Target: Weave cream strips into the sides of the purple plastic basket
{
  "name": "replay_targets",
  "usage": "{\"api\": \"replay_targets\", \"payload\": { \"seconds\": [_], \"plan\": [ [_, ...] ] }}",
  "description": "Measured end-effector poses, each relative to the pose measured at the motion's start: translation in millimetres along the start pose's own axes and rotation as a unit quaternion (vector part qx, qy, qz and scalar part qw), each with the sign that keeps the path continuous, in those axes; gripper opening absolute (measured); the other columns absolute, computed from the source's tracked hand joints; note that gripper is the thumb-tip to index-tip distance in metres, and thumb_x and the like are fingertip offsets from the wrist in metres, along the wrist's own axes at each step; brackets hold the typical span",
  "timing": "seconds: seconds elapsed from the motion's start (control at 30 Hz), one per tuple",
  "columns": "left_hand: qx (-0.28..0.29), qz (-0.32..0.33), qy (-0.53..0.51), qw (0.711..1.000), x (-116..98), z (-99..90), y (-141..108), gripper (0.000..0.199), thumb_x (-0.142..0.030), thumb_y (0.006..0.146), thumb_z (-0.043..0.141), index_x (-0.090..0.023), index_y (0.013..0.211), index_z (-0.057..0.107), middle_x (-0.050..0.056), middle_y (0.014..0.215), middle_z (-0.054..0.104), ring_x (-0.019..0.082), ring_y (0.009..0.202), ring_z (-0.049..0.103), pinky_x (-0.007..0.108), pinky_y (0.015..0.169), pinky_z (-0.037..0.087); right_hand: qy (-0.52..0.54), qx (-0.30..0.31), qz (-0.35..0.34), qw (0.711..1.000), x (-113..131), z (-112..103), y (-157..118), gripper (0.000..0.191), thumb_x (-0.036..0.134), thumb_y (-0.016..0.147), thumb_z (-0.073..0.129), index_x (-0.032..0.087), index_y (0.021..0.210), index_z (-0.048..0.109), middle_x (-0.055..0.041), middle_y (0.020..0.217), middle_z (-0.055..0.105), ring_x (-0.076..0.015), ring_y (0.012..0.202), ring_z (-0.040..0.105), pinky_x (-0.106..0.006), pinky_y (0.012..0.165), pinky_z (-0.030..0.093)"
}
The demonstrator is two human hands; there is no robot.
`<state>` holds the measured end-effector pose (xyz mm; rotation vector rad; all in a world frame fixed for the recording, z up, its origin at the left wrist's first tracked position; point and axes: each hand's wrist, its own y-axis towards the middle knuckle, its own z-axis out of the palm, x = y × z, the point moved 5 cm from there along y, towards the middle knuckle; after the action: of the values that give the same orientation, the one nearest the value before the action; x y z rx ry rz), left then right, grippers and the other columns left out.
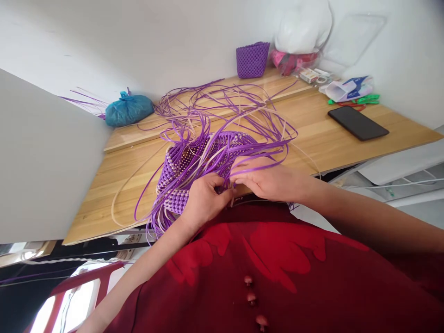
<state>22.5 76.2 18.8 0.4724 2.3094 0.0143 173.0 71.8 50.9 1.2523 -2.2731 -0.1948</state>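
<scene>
A partly woven purple and cream basket (pixel 176 201) lies on the wooden table near its front edge, with long loose purple and cream strips (pixel 243 106) spreading from it over the tabletop. My left hand (pixel 206 199) is at the basket's near side, thumb and fingers pinched on a cream strip (pixel 232 196). Right beside it, my right hand (pixel 255 178) is closed around strips at the basket's near right side, with purple strips running across its back. The fingertips of both hands nearly meet, and the woven part between them is largely hidden.
On the wooden table (pixel 305 138) lies a black phone (pixel 358 123) at the right. A small finished purple basket (pixel 252 60), a white bag (pixel 303 25) and green clips (pixel 367 99) are at the back. A blue bag (pixel 129 109) sits at the back left.
</scene>
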Motion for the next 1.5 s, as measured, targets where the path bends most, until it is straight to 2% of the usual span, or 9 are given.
{"api": "replay_targets", "payload": {
  "seconds": [0.2,0.33,0.47,0.63,0.73,0.9,1.1,1.3,1.5],
  "plan": [
    [0.084,-0.022,-0.067,0.994,6.0,3.5,5.3,0.018,-0.032,0.076,0.068,-0.016,0.067,0.072,-0.001,0.061,0.062,0.013,0.058,0.053,0.025,0.058,0.040,0.100,-0.024,0.008,0.995,-24.4,9.9,21.8,0.019,0.000,0.090,0.059,0.012,0.081,0.069,-0.0003,0.079,0.065,-0.0139,0.073,0.057,-0.023,0.069,0.038],
    [0.072,-0.028,-0.077,0.994,7.6,1.3,4.2,0.020,-0.033,0.076,0.069,-0.015,0.067,0.072,0.000,0.063,0.065,0.012,0.059,0.053,0.025,0.058,0.040,0.131,-0.037,0.086,0.987,-33.6,13.6,27.3,0.014,0.000,0.087,0.066,0.012,0.082,0.071,0.0013,0.082,0.066,-0.0132,0.077,0.059,-0.022,0.070,0.038],
    [0.061,-0.034,-0.061,0.996,6.1,1.4,2.5,0.018,-0.032,0.075,0.071,-0.015,0.068,0.072,0.000,0.063,0.065,0.011,0.057,0.050,0.025,0.057,0.039,0.102,0.005,0.184,0.978,-35.1,14.0,27.2,0.014,0.002,0.090,0.064,0.013,0.086,0.072,0.0019,0.083,0.066,-0.0129,0.077,0.058,-0.022,0.067,0.037],
    [0.059,-0.064,-0.072,0.994,8.0,1.3,3.7,0.020,-0.033,0.073,0.072,-0.015,0.066,0.068,-0.002,0.058,0.061,0.010,0.054,0.048,0.023,0.054,0.037,0.041,0.079,0.214,0.973,-36.8,14.6,20.3,0.016,0.006,0.091,0.063,0.018,0.090,0.074,0.0015,0.088,0.067,-0.0146,0.076,0.057,-0.023,0.064,0.034],
    [0.046,-0.072,-0.083,0.993,9.0,-1.2,4.5,0.021,-0.034,0.073,0.072,-0.015,0.065,0.067,-0.001,0.059,0.061,0.011,0.055,0.049,0.023,0.054,0.038,-0.004,0.099,0.238,0.966,-27.9,11.2,13.4,0.013,0.010,0.091,0.064,0.019,0.088,0.072,0.0008,0.080,0.065,-0.0156,0.068,0.054,-0.026,0.057,0.028],
    [0.011,-0.075,-0.096,0.992,10.3,-5.5,4.2,0.023,-0.033,0.071,0.074,-0.017,0.086,0.073,-0.003,0.063,0.061,0.009,0.053,0.045,0.023,0.051,0.036,-0.117,0.014,0.219,0.969,7.2,-2.9,1.2,0.009,0.014,0.090,0.070,0.012,0.082,0.067,-0.0072,0.081,0.063,-0.0208,0.070,0.055,-0.030,0.060,0.025],
    [0.018,-0.069,-0.111,0.991,10.7,1.2,4.0,0.018,-0.034,0.074,0.072,-0.017,0.079,0.072,-0.002,0.062,0.061,0.010,0.056,0.047,0.023,0.053,0.036,0.061,-0.015,0.249,0.966,6.0,29.4,-24.5,0.018,0.008,0.093,0.065,0.014,0.076,0.061,0.0004,0.069,0.060,-0.0136,0.063,0.052,-0.026,0.059,0.027],
    [0.010,-0.074,-0.053,0.996,13.2,2.8,9.5,0.018,-0.035,0.078,0.067,-0.018,0.073,0.067,-0.004,0.060,0.056,0.010,0.057,0.044,0.023,0.056,0.035,0.101,-0.066,0.246,0.962,-12.4,51.3,-33.4,0.019,0.004,0.095,0.058,0.013,0.078,0.063,0.0000,0.071,0.060,-0.0130,0.064,0.051,-0.024,0.059,0.028],
    [0.004,-0.064,-0.032,0.997,14.1,4.6,13.3,0.021,-0.038,0.080,0.065,-0.018,0.078,0.068,-0.003,0.065,0.059,0.011,0.061,0.048,0.024,0.061,0.038,0.333,-0.080,0.291,0.893,-28.5,78.7,-40.8,0.029,-0.002,0.095,0.045,0.013,0.094,0.069,-0.0001,0.082,0.067,-0.0123,0.072,0.064,-0.018,0.063,0.045]
  ]
}}
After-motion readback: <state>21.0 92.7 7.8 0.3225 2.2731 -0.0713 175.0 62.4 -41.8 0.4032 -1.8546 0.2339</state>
